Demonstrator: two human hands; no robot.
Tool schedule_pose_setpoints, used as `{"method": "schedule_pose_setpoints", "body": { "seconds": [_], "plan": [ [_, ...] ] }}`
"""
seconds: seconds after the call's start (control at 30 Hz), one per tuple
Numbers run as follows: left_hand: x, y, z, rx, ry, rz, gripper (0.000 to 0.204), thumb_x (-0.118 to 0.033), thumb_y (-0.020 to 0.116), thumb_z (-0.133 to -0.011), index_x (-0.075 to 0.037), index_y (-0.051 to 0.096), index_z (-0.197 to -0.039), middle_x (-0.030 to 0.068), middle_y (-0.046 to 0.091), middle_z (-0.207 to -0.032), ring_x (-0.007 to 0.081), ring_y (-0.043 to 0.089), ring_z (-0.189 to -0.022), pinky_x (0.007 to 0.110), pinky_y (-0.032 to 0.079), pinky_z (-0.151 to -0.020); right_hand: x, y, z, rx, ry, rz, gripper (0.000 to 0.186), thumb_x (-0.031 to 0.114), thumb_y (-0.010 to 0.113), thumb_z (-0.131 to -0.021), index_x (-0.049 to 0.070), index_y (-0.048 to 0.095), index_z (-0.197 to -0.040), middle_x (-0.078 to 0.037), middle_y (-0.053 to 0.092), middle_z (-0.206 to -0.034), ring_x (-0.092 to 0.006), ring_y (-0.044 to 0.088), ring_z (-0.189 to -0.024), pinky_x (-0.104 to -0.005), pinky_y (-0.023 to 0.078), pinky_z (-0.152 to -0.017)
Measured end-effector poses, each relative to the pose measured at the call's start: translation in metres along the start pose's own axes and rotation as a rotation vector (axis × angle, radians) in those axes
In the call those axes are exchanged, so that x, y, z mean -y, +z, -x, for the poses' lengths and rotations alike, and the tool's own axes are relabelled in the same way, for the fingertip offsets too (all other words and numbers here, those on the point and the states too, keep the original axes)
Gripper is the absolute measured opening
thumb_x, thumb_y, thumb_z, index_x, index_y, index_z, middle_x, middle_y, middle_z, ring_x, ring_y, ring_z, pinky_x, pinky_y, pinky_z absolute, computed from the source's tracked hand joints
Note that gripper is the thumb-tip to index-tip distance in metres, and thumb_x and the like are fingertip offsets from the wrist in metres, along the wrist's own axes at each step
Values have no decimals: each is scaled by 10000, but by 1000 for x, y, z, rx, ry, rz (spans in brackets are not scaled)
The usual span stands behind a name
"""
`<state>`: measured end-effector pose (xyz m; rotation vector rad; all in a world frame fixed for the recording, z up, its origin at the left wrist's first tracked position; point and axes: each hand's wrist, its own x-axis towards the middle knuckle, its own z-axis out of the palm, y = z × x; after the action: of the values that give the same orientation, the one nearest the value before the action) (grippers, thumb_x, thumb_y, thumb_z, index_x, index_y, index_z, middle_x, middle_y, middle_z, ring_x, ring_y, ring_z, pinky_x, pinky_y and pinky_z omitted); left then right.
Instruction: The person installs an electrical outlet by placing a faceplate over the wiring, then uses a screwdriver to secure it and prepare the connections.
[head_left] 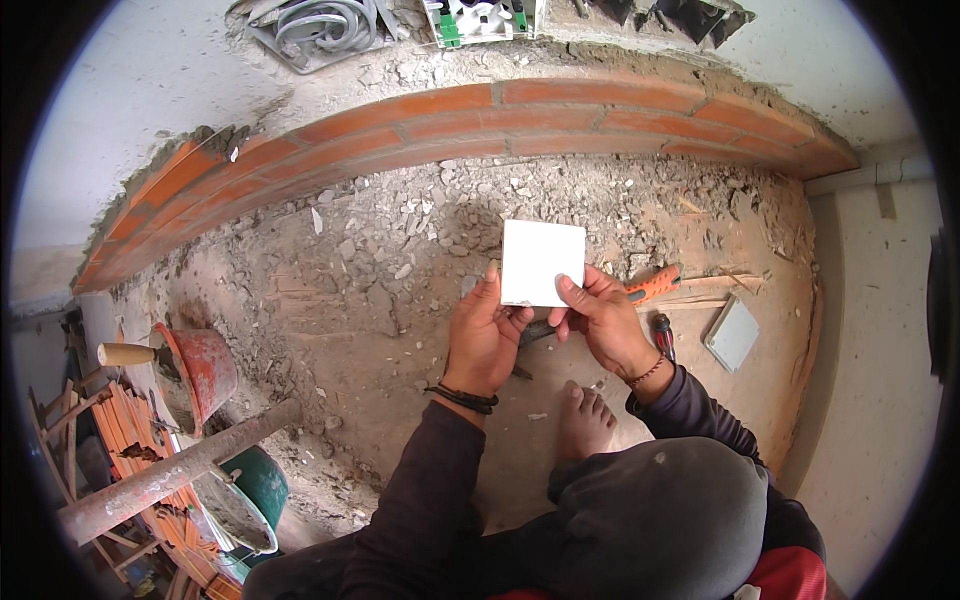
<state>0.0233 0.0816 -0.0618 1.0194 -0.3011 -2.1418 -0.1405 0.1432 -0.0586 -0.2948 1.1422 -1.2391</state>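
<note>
Head view, left hand (480, 345) and right hand (612, 322) pinching white plate (541, 258), orange-handled tool (656, 285) partly hidden, rubble (402, 232) beyond

Far face of the white square flat plate (540, 252) hidden; some right hand (608, 320) fingertips tucked behind it. Orange-and-black tool handle (655, 286) runs behind that hand — can't tell if it joins the dark metal piece (537, 334). Grey coiled cable (325, 25) and white-and-green plastic part (483, 22) cut off at top. Grey round pole (190, 470) partly covers green bucket (264, 490). Dark object (937, 300) at right rim — unclear.
</note>
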Motion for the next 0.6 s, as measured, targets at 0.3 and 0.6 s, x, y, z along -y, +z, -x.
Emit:
{"method": "schedule_pose_setpoints", "body": {
  "seconds": [0.3, 0.6],
  "plan": [
    [7, 5, 3, 61, 51, -352, 313, -339, 483, -1106, -76, 587, -1241, 21, 660, -1125, 137, 621, -969, 323, 542, -844, -3, -4, -5, -91, -58, -66, 316, 352, 545, -1083, 52, 631, -1036, -45, 642, -735, -119, 580, -586, -265, 501, -543],
    [2, -2, 1, 83, 12, -331, 321, -333, 460, -1113, -72, 588, -1249, 29, 662, -1136, 139, 633, -998, 327, 544, -862, 3, -6, -1, -60, -26, -56, 343, 357, 539, -1085, 40, 659, -1027, -46, 652, -756, -117, 600, -610, -260, 504, -552]
  ]
}}
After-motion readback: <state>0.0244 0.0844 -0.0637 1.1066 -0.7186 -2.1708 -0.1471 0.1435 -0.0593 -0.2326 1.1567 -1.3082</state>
